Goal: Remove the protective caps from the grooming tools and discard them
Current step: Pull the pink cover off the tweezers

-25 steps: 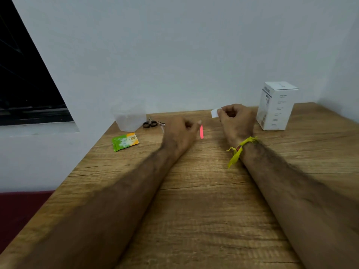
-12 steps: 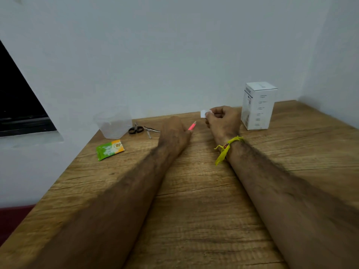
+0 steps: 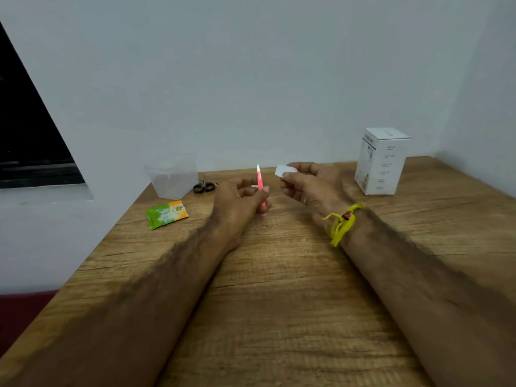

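Note:
My left hand (image 3: 240, 202) grips a slim pink grooming tool (image 3: 260, 182) upright above the wooden table (image 3: 279, 303), its pale tip pointing up. A short way to the right, my right hand (image 3: 310, 185) pinches a small white cap (image 3: 284, 170) between thumb and fingers. The cap is apart from the tool's tip. A yellow band is tied round my right wrist. Small black-handled scissors (image 3: 203, 186) lie near the back wall, left of my left hand.
A clear plastic cup (image 3: 171, 177) stands at the table's back left next to the scissors. A green and orange sachet (image 3: 166, 214) lies in front of it. A white box (image 3: 381, 162) stands at the back right. The table's left edge drops off beside the sachet.
My left hand has raised the pink tool from slanted to upright. My right hand has stayed beside it with the white cap and its fingers have loosened a little.

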Motion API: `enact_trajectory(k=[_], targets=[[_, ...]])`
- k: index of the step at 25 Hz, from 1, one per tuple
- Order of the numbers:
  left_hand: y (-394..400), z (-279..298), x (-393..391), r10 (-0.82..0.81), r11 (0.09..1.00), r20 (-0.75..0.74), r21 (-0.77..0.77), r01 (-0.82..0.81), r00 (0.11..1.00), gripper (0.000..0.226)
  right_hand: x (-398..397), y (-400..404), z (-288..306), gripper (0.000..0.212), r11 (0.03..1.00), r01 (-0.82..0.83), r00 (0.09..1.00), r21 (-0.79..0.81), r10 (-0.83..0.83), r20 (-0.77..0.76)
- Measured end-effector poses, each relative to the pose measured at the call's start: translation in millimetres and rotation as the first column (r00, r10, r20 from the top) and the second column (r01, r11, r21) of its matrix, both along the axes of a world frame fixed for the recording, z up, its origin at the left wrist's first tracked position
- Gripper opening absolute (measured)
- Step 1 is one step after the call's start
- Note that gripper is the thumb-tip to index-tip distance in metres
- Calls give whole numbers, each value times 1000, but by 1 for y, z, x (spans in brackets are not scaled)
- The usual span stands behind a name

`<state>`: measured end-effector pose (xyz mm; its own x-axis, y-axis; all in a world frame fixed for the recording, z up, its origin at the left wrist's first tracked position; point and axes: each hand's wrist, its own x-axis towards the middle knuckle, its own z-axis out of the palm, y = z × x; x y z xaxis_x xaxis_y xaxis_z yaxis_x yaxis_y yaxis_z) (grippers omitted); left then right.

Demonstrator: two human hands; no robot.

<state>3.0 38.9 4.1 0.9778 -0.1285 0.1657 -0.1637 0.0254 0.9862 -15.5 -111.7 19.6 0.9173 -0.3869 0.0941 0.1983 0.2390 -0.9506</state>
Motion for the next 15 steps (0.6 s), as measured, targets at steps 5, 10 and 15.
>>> enact_trajectory(k=[5, 10, 15], targets=[[0, -3, 12, 50, 998, 141, -54, -43, 989, 46, 1, 6, 0, 8, 982, -127, 990, 142, 135, -42], [-2, -3, 7, -13, 1000, 223, -6, 14, 975, 12, 0, 15, 0, 11, 952, -167, 977, 258, 195, -88], [7, 3, 7, -19, 982, 277, 187, -34, 961, 13, -5, 14, 4, 4, 978, -206, 976, -31, 203, -78]])
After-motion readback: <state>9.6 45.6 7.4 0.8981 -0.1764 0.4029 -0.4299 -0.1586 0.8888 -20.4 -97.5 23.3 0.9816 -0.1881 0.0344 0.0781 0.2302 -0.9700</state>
